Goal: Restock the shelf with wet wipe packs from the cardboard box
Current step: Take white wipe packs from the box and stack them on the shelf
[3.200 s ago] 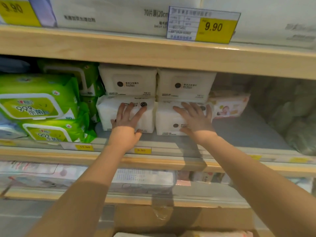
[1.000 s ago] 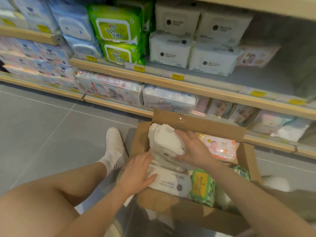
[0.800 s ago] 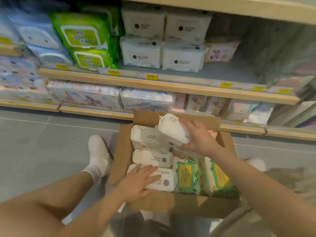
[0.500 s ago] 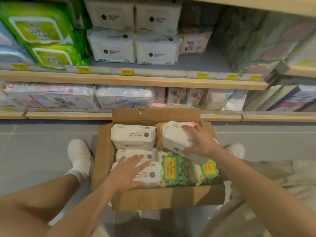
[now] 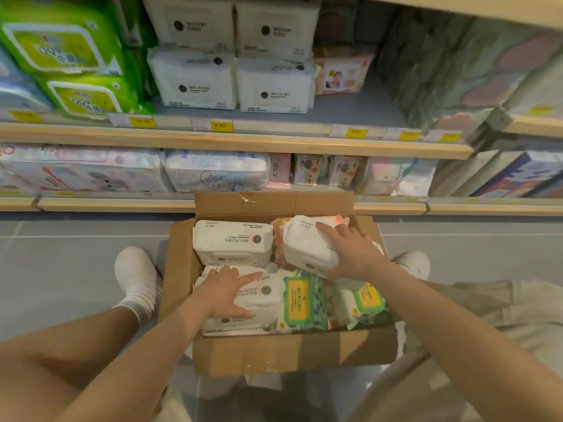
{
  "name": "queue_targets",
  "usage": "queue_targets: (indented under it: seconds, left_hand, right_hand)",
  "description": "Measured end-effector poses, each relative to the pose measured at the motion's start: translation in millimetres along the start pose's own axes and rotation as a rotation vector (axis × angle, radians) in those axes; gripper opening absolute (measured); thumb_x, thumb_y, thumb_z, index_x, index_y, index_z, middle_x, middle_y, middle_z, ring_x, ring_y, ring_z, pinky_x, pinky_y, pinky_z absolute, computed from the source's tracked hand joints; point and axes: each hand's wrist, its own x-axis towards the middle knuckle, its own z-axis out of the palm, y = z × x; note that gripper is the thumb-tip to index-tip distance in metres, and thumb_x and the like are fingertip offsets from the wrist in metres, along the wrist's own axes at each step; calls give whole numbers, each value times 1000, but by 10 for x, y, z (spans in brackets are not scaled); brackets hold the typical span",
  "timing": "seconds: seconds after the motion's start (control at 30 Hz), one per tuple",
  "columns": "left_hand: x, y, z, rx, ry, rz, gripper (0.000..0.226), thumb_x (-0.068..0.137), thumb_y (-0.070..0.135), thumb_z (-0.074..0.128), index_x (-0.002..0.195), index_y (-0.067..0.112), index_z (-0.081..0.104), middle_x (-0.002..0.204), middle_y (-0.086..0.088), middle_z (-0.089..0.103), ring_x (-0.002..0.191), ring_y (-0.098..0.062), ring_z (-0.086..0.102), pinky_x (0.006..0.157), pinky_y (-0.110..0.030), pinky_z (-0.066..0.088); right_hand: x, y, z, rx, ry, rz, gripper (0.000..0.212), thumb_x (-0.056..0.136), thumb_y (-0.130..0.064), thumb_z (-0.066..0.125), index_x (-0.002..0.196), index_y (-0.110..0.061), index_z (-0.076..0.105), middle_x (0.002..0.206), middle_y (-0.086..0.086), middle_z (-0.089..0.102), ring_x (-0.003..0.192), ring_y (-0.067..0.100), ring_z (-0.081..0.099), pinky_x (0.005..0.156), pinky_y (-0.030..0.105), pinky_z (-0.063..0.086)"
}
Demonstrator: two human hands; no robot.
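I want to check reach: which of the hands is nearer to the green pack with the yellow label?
Left. The left hand lies just beside the green pack; the right hand is beyond it.

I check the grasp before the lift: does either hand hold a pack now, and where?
The right hand grips a white wet wipe pack over its right end. The left hand only rests flat on another white pack.
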Motion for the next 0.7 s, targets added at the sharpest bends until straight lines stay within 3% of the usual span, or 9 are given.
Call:
queue_targets:
  seconds: [0.13,0.27,0.4,0.57,0.7]
  left_hand:
    - [-105,26,-80,60,81,-5,87,77,70,51,145,46,2,132,-5,41,122,-23,34,99,-40,29]
    - [-232,22,-389,43,192,-26,85,78,69,52,145,47,5,131,-4,41,121,-22,34,98,-39,30]
    - [-370,-36,-826,43,312,-37,85,76,71,51,142,51,1,118,-1,45,111,-20,36,87,-35,31]
    - [-581,-383,-1350,90,433,-127,86,76,73,49,145,47,5,126,-6,43,119,-26,35,95,-38,31]
    - [-796,-834,-1605,105,539,-218,89,64,82,30,144,49,6,124,-4,46,114,-23,37,91,-37,33]
  right_hand:
    - [0,25,-127,70,8,-11,107,64,-46,79,147,-32,13,134,5,39,123,31,37,100,44,34]
    - [42,50,-490,140,71,-39,107,61,-42,80,146,-32,18,135,3,41,116,27,44,90,37,41]
    - [190,-38,-1008,151,186,-78,108,59,-40,82,146,-32,18,132,5,44,113,27,45,93,41,42]
    - [443,-301,-1480,106,279,-159,107,59,-39,83,145,-33,20,135,5,43,116,29,44,97,42,40]
    - [717,-508,-1697,67,318,-224,104,61,-38,83,144,-33,21,133,4,45,116,27,44,94,40,39]
